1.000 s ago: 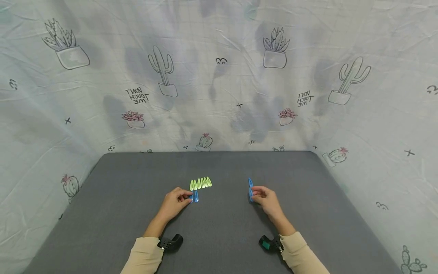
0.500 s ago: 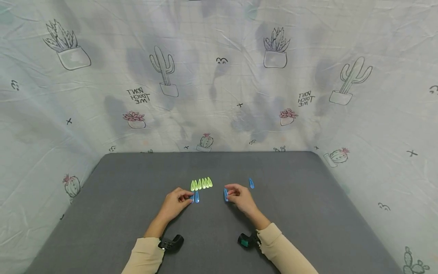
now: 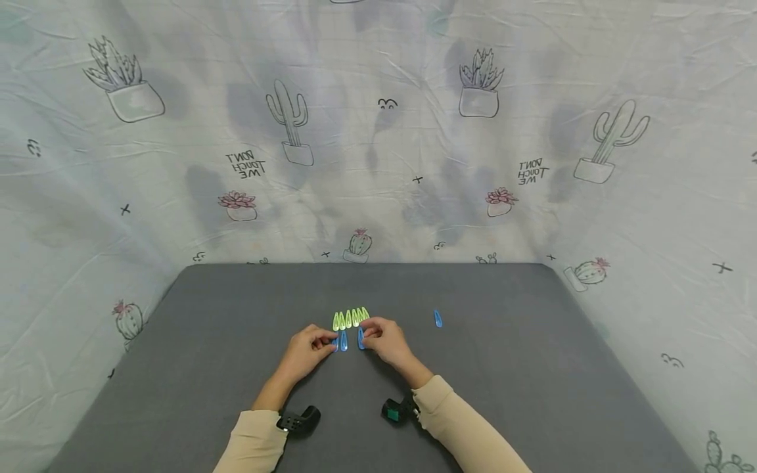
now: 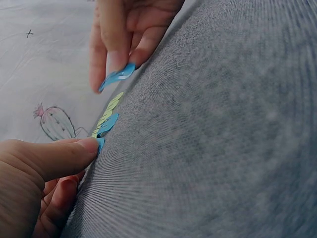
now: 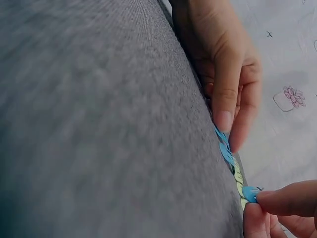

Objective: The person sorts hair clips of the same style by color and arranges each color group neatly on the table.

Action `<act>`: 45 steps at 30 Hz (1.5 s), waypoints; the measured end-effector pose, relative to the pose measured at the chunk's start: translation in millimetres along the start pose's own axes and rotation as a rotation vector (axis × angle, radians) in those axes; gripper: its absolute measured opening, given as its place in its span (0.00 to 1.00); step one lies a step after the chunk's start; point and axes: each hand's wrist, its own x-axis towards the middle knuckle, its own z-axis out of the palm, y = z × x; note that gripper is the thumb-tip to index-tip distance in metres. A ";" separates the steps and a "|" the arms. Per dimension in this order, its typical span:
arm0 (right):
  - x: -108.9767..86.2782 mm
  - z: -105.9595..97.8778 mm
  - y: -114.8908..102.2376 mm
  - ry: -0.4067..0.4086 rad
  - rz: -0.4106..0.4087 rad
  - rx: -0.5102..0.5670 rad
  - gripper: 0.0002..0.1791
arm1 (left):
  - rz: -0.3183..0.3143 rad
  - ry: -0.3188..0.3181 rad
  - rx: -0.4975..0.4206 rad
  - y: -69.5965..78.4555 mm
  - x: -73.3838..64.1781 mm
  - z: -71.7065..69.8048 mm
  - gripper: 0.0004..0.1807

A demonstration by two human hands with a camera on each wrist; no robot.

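My right hand [image 3: 384, 340] pinches a blue snap hair clip [image 3: 361, 338] between thumb and fingers. In the left wrist view that clip [image 4: 118, 77] shows raised over the grey cloth. My left hand [image 3: 306, 351] pinches another blue hair clip [image 3: 336, 343] at its ends, low at the table. Just right of it lies a second blue clip [image 3: 344, 340], side by side with the first. Behind these, several yellow-green hair clips [image 3: 349, 320] form a close row, its right end partly covered by my right fingers.
One more blue hair clip [image 3: 438, 318] lies apart on the right of the grey table [image 3: 503, 368]. A pale curtain with cactus drawings [image 3: 390, 131] encloses the table at the back and sides. Both wrists wear black camera bands.
My right hand has carried a blue hair clip left from beside the lone clip, over to the two blue ones. The left hand has stayed at its clip.
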 end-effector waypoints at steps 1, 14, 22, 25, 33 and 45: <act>1.1 1.8 -0.9 -0.001 -0.003 -0.011 0.16 | 0.000 0.000 -0.002 0.1 0.0 0.2 0.09; 11.9 17.4 -14.1 0.005 -0.034 -0.199 0.13 | 0.008 -0.003 -0.022 1.1 0.0 -0.2 0.09; 11.8 21.5 -15.9 0.033 -0.055 -0.285 0.10 | 0.015 0.006 -0.017 0.8 0.4 0.0 0.09; 11.0 21.2 -15.1 0.038 -0.055 -0.256 0.09 | 0.006 0.001 -0.011 1.6 0.2 -0.1 0.09; 4.8 9.3 -10.1 0.016 -0.063 -0.132 0.13 | 0.000 0.002 -0.016 3.0 0.7 0.2 0.09; -1.2 -30.8 5.2 -0.033 -0.114 0.008 0.19 | -0.003 0.000 0.001 0.0 0.9 0.7 0.10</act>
